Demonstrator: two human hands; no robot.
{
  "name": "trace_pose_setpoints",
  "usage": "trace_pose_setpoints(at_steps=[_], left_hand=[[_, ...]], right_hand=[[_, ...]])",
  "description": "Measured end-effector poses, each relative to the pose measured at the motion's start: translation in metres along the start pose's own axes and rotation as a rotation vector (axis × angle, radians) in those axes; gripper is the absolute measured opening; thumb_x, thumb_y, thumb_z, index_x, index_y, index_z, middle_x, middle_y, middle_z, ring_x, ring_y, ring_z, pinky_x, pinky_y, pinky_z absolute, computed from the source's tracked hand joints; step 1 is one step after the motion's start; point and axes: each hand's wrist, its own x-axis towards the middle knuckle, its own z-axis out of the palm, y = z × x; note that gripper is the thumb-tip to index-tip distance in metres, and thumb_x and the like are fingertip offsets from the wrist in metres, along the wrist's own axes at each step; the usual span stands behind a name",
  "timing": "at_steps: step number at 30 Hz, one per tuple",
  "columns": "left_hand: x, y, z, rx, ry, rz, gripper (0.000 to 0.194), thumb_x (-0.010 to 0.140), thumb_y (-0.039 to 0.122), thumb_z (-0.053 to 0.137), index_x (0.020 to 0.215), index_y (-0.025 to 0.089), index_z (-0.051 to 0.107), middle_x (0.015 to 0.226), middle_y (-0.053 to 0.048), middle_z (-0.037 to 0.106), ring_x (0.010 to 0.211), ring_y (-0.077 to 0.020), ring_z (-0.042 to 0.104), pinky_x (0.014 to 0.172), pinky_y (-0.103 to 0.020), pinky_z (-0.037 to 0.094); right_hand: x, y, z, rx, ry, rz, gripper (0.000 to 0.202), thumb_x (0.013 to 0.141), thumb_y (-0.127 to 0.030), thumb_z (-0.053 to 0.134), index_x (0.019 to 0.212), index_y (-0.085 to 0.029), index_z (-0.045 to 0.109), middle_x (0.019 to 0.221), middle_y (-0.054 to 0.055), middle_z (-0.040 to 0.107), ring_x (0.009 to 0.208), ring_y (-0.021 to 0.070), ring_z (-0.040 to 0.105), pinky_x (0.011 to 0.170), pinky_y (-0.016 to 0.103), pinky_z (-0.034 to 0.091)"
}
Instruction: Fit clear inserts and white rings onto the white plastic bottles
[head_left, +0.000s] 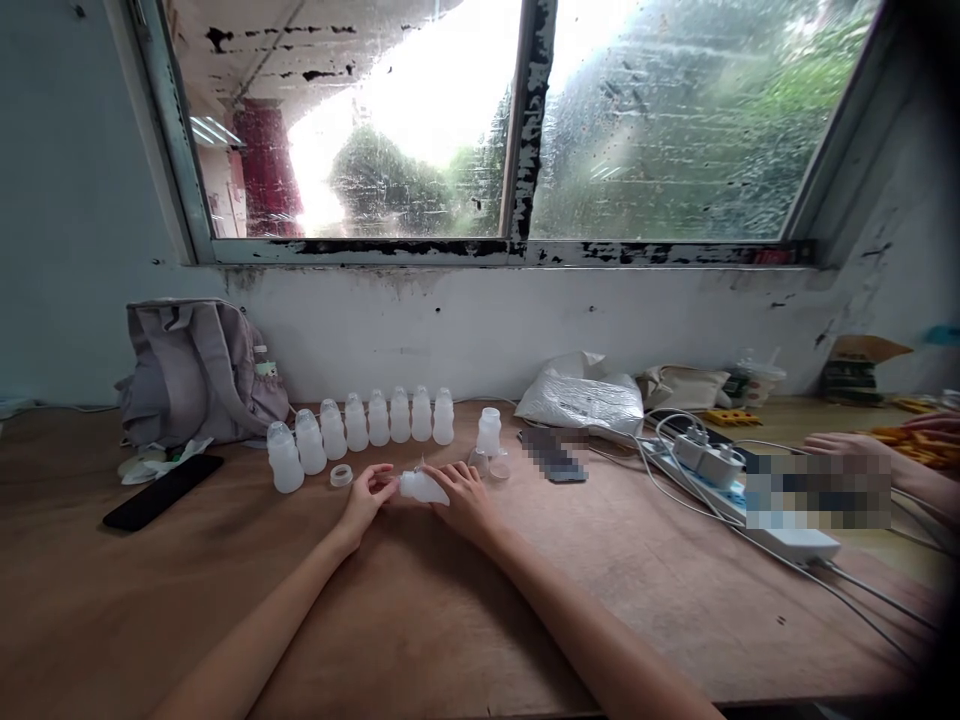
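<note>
A translucent white baby bottle (424, 487) lies on its side just above the tabletop, its neck pointing left. My right hand (466, 505) is closed around the bottle's body. At the bottle's mouth, the fingers of my left hand (369, 500) are pinched together; what they hold is too small to make out. A loose collar ring (341, 475) rests left of my left hand. Beyond my right hand, another bottle (489, 432) stands upright without a clear cap. Close to it are a clear cap (478, 461) and a pale ring-like piece (499, 468).
Several capped bottles (379, 418) stand in a row at the back. Left are a backpack (191, 370) and a black phone (163, 492). To the right lie a silver bag (581, 395), a blurred phone (553, 456), a power strip (795, 540) with cables, and another person's hand (847, 455).
</note>
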Motion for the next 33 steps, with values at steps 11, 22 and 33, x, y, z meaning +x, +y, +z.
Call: trace_pose_setpoints(at_steps=[11, 22, 33], left_hand=[[0.001, -0.002, 0.000, 0.041, 0.026, -0.064, 0.033, 0.062, 0.040, 0.063, 0.084, 0.016, 0.056, 0.073, -0.004, 0.060, 0.070, -0.0162, 0.055, 0.054, -0.022, 0.040], [0.001, -0.004, 0.001, -0.030, -0.018, -0.069, 0.033, 0.061, 0.042, 0.065, 0.081, 0.016, 0.058, 0.071, -0.003, 0.059, 0.069, -0.0150, 0.055, 0.061, -0.024, 0.042], [-0.001, -0.001, 0.002, -0.136, -0.075, 0.019, 0.034, 0.065, 0.043, 0.063, 0.084, 0.015, 0.061, 0.084, -0.006, 0.059, 0.074, -0.0152, 0.054, 0.064, -0.024, 0.042]], right_hand=[[0.000, 0.001, -0.001, -0.019, -0.011, -0.004, 0.055, 0.071, -0.027, 0.061, 0.122, -0.027, 0.041, 0.102, 0.005, 0.056, 0.094, 0.0215, 0.044, 0.079, 0.031, 0.033], [0.000, 0.000, 0.000, 0.045, 0.005, 0.003, 0.055, 0.069, -0.026, 0.063, 0.120, -0.027, 0.043, 0.101, 0.005, 0.057, 0.093, 0.0226, 0.045, 0.079, 0.032, 0.034], [-0.005, -0.011, -0.004, 0.200, -0.083, 0.032, 0.054, 0.074, -0.048, 0.051, 0.119, -0.018, 0.045, 0.100, 0.008, 0.061, 0.087, 0.0208, 0.056, 0.073, 0.028, 0.042]])
